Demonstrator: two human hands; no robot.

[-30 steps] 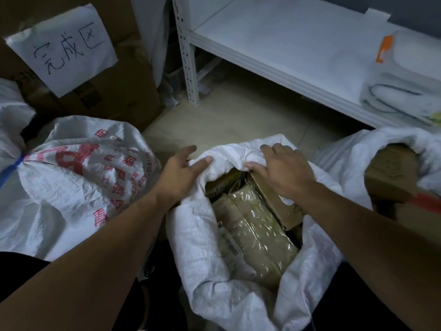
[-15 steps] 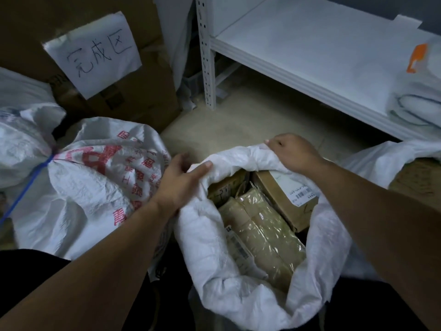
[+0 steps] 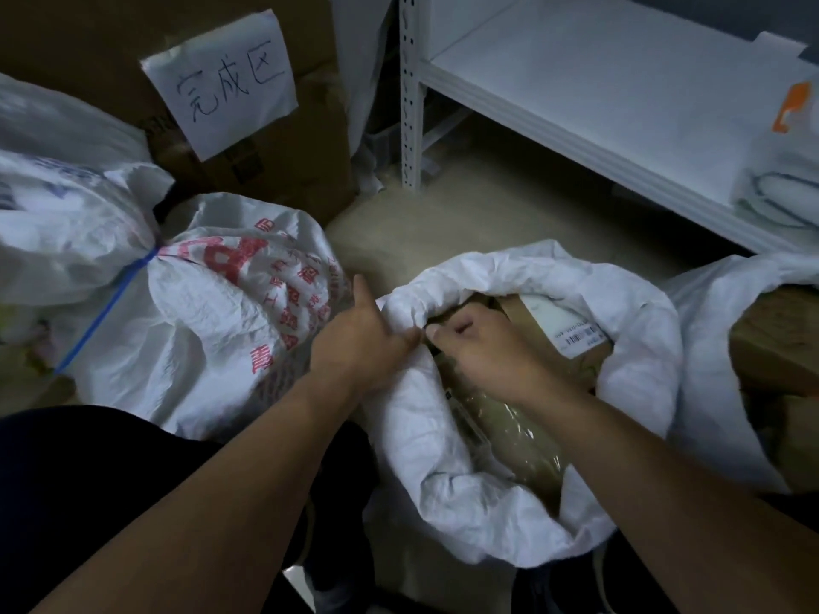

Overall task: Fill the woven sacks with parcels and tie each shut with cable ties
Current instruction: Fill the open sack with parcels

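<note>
Left hand [image 3: 361, 343] and right hand [image 3: 483, 352] both clenched on rim of open woven sack [image 3: 638, 339] at 5 o'clock, parcels [image 3: 518, 440] inside; tied sack [image 3: 212, 312] at 9 o'clock

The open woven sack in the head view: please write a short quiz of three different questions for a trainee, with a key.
1. True or false: the open sack in front of the person is already tied with a cable tie.
2. Multiple choice: where does the left hand grip the open sack? A) at the rim of its mouth B) at its bottom C) nowhere
3. Fill in: the sack with red print is closed at its neck by a ____ tie.

Key: 1 false, its mouth is open and parcels show inside. 2 A; the right hand pinches the same rim beside it. 3 blue.
</note>
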